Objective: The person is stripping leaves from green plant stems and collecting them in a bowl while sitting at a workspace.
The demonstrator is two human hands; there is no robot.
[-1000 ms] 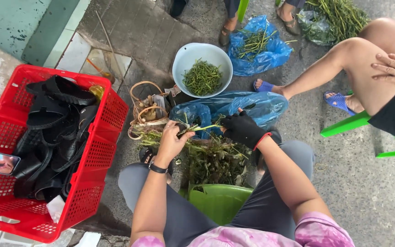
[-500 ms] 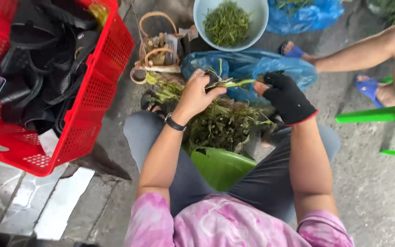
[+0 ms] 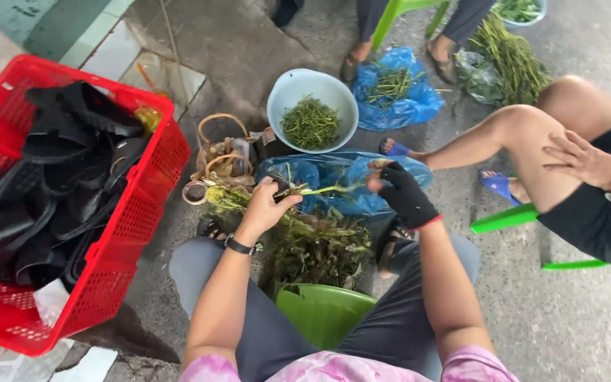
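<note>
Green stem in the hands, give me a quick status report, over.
Left hand bare, pinching one end of the green stem. Right hand, black-gloved, grips the other end. Stem held over the blue bag. Nothing blocking.

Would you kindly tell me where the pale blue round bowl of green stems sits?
The pale blue round bowl sits top centre, between the red plastic crate and blue plastic bag.

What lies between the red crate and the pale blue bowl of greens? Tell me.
In the head view, a small woven basket with looped handles stands on the concrete between the red crate and the pale blue bowl.
</note>
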